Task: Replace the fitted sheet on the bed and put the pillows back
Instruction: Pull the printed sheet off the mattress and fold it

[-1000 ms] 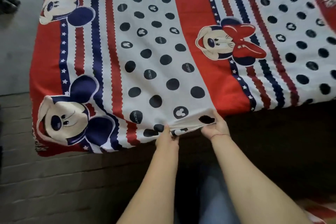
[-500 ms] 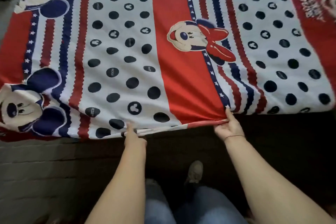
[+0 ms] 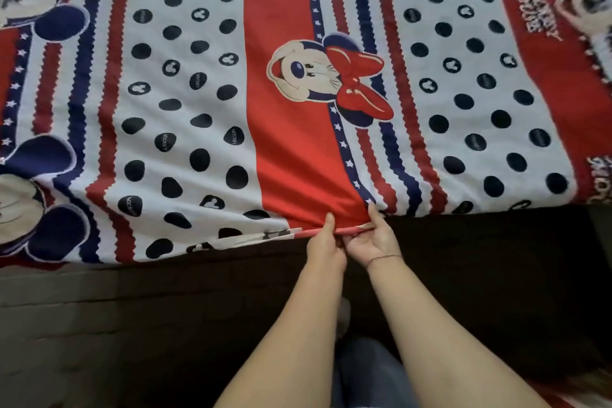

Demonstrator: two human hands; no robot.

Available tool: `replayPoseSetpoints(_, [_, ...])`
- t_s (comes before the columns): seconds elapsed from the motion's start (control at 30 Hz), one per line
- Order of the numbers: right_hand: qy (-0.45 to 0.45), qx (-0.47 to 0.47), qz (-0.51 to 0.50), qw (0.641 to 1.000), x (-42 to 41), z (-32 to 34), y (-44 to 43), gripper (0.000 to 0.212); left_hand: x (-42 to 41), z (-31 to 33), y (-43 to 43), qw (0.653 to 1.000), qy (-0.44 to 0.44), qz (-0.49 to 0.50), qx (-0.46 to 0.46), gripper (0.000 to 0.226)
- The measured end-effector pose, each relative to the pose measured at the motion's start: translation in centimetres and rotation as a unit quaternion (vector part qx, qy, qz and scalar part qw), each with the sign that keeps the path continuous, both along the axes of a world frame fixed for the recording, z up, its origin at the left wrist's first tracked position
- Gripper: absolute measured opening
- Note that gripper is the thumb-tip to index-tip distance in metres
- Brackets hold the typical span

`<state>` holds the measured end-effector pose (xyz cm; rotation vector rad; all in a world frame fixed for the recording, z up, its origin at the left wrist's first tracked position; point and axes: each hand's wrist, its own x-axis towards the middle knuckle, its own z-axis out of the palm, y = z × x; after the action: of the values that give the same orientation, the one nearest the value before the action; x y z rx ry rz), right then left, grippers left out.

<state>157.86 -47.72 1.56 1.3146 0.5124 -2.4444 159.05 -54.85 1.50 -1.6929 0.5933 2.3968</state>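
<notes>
— What is lying in front of the person?

— A fitted sheet [image 3: 198,76] is stretching over the bed [image 3: 480,258], filling the view from nine o'clock through twelve to three. It is showing red, white and navy stripes, black dots and cartoon mouse faces. The bed's dark side is showing beneath it, from three o'clock in toward the centre.

— And the room?

— A grey floor [image 3: 66,325] is running across at seven and eight o'clock; whether it is boards or bricks I cannot tell. The person's jeans [image 3: 367,371] are showing at six o'clock, with a pale shoe [image 3: 344,313] just above them, between the forearms.

— What are the hands doing?

— Both are meeting at the sheet's lower hem [image 3: 351,227], just below the centre. The left hand [image 3: 326,248] is pinching the rolled red edge, thumb lying on top and fingers curling underneath. The right hand [image 3: 374,242], touching it at its three o'clock, is gripping the same edge, one digit reaching up onto the cloth and the rest curling under. A thin thread band [image 3: 384,257] is circling the right wrist.

— How is the sheet sitting?

— At eight o'clock from the hands the hem is hanging loose over the bed's side and folding on itself. At three o'clock it is lying tight along the bed's top edge.
</notes>
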Motion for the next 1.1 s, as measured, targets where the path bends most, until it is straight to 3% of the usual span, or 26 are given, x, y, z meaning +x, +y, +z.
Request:
replayPoseSetpoints(0.1, [0.002, -0.024, -0.038, 0.999, -1.3, -0.1, 0.8, 0.027, -0.3, -0.3, -0.9, 1.0, -0.018, 0.004, 0.012, 0.011])
replayPoseSetpoints(0.2, [-0.018, -0.035, -0.087, 0.995, -2.5, -0.7, 3.0, 0.037, 0.1, -0.7, -2.6, 0.998, -0.06, 0.019, 0.019, 0.009])
replayPoseSetpoints(0.33, [-0.025, 0.05, -0.135, 0.989, -3.6, -0.9, 10.8, 0.044, 0.3, -1.9, -4.9, 0.996, -0.08, 0.035, -0.019, 0.008])
replayPoseSetpoints(0.47, [0.062, 0.095, -0.134, 0.984, -5.3, -0.7, 21.4, 0.112, -0.7, -2.1, -3.9, 0.995, -0.072, 0.044, -0.059, 0.028])
replayPoseSetpoints(0.57, [0.066, 0.107, -0.104, 0.987, -6.6, -0.6, 26.1, 0.13, -1.3, -1.9, -0.7, 0.993, -0.06, 0.074, -0.064, 0.033])
replayPoseSetpoints(0.67, [0.049, 0.085, -0.093, 0.991, -6.6, 0.3, 27.4, 0.119, -1.6, -1.1, 5.2, 0.996, -0.044, 0.065, -0.036, 0.024])
replayPoseSetpoints(0.77, [0.02, 0.076, -0.045, 0.996, -5.5, 1.3, 27.4, 0.065, -2.7, 0.5, 13.7, 0.999, -0.027, 0.031, 0.02, 0.028])
replayPoseSetpoints(0.83, [0.007, 0.066, -0.017, 0.998, -4.9, 1.2, 27.8, 0.049, -3.7, 1.5, 19.6, 0.998, 0.001, 0.006, 0.066, 0.029])
replayPoseSetpoints(0.93, [0.02, 0.05, 0.009, 0.999, -4.7, 1.8, 28.9, 0.058, -5.2, 3.1, 26.5, 0.992, 0.046, -0.034, 0.112, 0.031])
replayPoseSetpoints(1.03, [0.045, 0.009, 0.008, 0.999, -5.8, 2.3, 30.4, 0.081, -6.2, 3.1, 29.0, 0.994, 0.052, -0.017, 0.092, 0.025])
replayPoseSetpoints(1.1, [0.032, -0.01, -0.011, 0.999, -6.9, 2.4, 31.5, 0.064, -6.3, 3.0, 28.5, 0.998, 0.02, -0.002, 0.064, 0.014])
